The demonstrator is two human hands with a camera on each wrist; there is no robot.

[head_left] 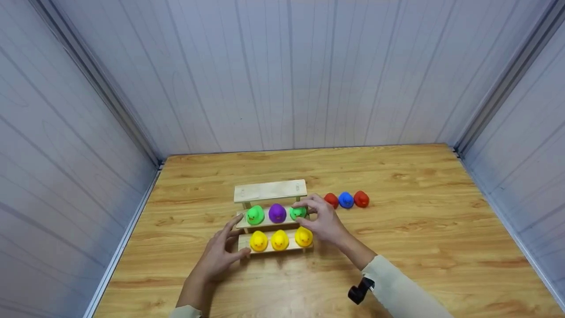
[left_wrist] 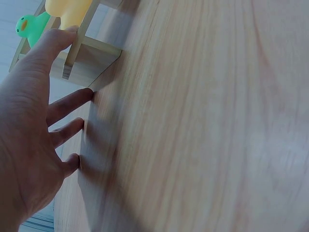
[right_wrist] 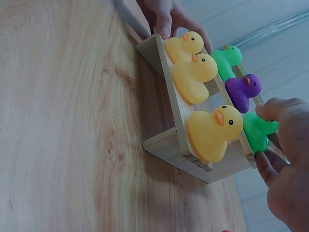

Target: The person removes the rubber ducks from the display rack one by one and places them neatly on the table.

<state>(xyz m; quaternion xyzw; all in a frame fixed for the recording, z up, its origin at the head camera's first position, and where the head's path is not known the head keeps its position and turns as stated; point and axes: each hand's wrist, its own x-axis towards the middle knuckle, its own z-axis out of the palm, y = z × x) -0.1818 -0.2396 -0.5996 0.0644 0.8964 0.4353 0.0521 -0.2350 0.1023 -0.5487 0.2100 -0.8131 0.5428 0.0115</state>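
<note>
A three-tier wooden stand (head_left: 270, 191) holds rubber ducks on its two lower steps. My right hand (head_left: 326, 221) pinches a green duck (head_left: 298, 213) between thumb and fingers at the right end of the middle step. Beside it sit a purple duck (head_left: 277, 213) and another green duck (head_left: 255, 215). Three yellow ducks, one of them a yellow duck (right_wrist: 215, 133) at the right end, line the front step. At the stand's left end is my left hand (head_left: 216, 254), fingers spread. Its thumb (left_wrist: 63, 38) touches the front step's end, close to a yellow duck.
Right of the stand, a red duck (head_left: 331, 200), a blue duck (head_left: 346, 200) and another red duck (head_left: 362, 199) sit in a row on the wood-grain table (head_left: 423, 212). Pale panel walls (head_left: 309, 79) rise at the back and both sides. The stand's top step bears no ducks.
</note>
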